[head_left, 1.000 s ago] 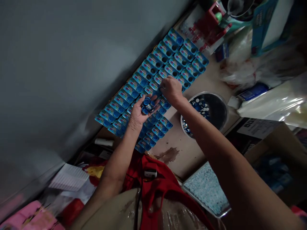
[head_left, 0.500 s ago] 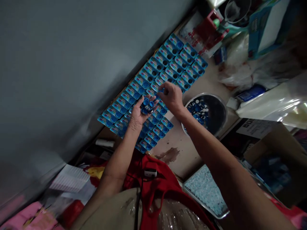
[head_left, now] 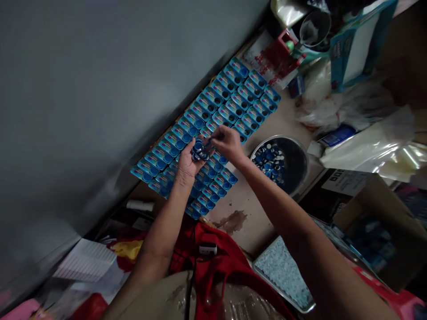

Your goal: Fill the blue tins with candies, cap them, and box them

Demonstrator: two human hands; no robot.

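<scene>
My left hand (head_left: 188,161) is palm up and cupped around several small round blue caps (head_left: 200,150). Close beside its fingers, my right hand (head_left: 228,141) has thumb and fingers pinched together near the caps; whatever is between the fingertips is too small to make out. Both hands are above rows of blue blister cards (head_left: 213,100) laid out on the table. Nearer cards have blue discs in their round recesses, while many farther ones show dark round recesses.
Right of the cards stands a metal bowl (head_left: 298,164) partly filled with blue and white caps. A tray of pale blue pieces (head_left: 283,271) lies near my right forearm. Beyond are plastic bags (head_left: 363,146), an open cardboard box (head_left: 383,213) and a red holder (head_left: 283,53). A grey wall (head_left: 83,89) borders the left.
My right hand has moved closer to my left palm, over its fingers. The whole view has shifted slightly; the left hand still holds the caps.
</scene>
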